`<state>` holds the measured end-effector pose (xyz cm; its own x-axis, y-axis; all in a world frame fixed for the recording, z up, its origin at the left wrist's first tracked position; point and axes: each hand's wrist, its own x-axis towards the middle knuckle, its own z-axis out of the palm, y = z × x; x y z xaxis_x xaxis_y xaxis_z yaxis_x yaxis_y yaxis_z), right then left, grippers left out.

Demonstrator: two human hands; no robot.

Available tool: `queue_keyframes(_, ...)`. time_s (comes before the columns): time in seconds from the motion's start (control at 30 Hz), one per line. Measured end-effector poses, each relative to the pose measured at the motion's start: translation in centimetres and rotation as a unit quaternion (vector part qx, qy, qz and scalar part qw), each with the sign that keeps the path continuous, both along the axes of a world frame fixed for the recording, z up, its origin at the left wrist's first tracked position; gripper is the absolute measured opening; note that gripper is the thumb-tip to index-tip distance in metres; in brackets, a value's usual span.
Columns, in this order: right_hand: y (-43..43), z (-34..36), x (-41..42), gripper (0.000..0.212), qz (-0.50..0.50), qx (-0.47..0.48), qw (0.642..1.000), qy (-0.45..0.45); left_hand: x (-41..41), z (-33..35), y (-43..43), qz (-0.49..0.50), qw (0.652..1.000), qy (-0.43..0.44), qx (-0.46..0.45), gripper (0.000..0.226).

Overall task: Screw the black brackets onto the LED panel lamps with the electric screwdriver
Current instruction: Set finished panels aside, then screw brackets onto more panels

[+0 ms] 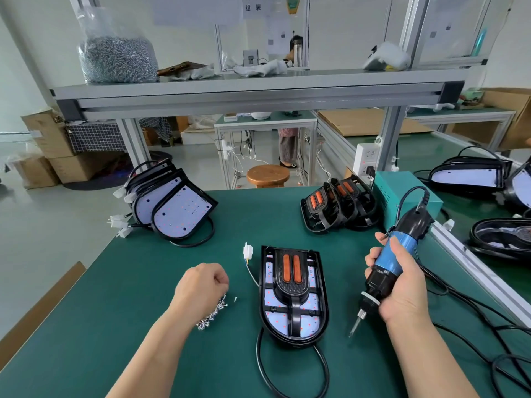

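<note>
An LED panel lamp [293, 297] lies flat in the middle of the green table with a black bracket [292, 278] carrying two orange strips laid on it. My right hand [402, 285] grips the blue and black electric screwdriver [386, 262], its bit pointing down just right of the lamp. My left hand [201, 285] hovers with curled fingers over a small pile of silver screws [211, 317] left of the lamp; whether it pinches a screw is hidden.
A stack of bare LED panels [172, 208] stands at the back left, a stack of brackets [339, 205] at the back right beside a green power box [405, 193]. Black cables [474, 311] trail at the right. A white connector [247, 251] lies by the lamp.
</note>
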<state>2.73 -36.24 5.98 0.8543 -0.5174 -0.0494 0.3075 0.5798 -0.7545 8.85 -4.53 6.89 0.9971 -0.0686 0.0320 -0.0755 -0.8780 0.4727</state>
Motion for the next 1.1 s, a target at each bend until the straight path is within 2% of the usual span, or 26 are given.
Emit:
queue_keyframes(0.17, 0.0, -0.1, -0.1, 0.023, -0.004, 0.007, 1.000, 0.007, -0.2, -0.3, -1.3, -0.055, 0.994, 0.014, 0.099, 0.021)
queue_keyframes(0.3, 0.3, 0.4, -0.2, 0.027, -0.014, 0.002, 1.000, 0.006, -0.4, -0.1, -1.8, -0.101, 0.983, 0.011, 0.152, 0.013)
queue_keyframes(0.4, 1.0, 1.5, -0.1, 0.032, -0.019, -0.015, 1.000, -0.004, -0.7, -0.2, -2.1, -0.139, 0.965, -0.027, 0.223, 0.009)
queue_keyframes(0.5, 1.8, 2.7, 0.1, 0.021, -0.021, -0.041, 0.999, -0.024, -1.3, -0.2, -2.2, -0.161, 0.951, -0.048, 0.258, 0.017)
queue_keyframes(0.57, 2.4, 3.4, 0.1, 0.015, -0.022, -0.060, 0.997, -0.037, -1.7, 0.1, -2.0, -0.153, 0.966, -0.042, 0.203, 0.015)
queue_keyframes(0.67, 3.0, 4.5, 0.0, 0.011, -0.020, -0.074, 0.996, -0.049, -2.3, 0.9, -1.7, -0.112, 0.991, -0.063, 0.022, 0.010)
queue_keyframes(0.73, 3.4, 5.1, -0.3, 0.010, -0.027, -0.076, 0.995, -0.054, -3.0, 2.0, -2.1, -0.090, 0.988, -0.067, -0.107, 0.016)
queue_keyframes(0.9, 5.0, 7.1, -0.3, 0.010, -0.089, -0.040, 0.993, -0.071, -4.4, 3.6, -4.7, -0.103, 0.934, -0.004, -0.342, 0.019)
queue_keyframes(1.1, 6.5, 8.2, 0.1, 0.016, -0.181, 0.028, 0.981, -0.058, -6.0, 3.1, -7.5, -0.127, 0.875, 0.075, -0.462, 0.030)
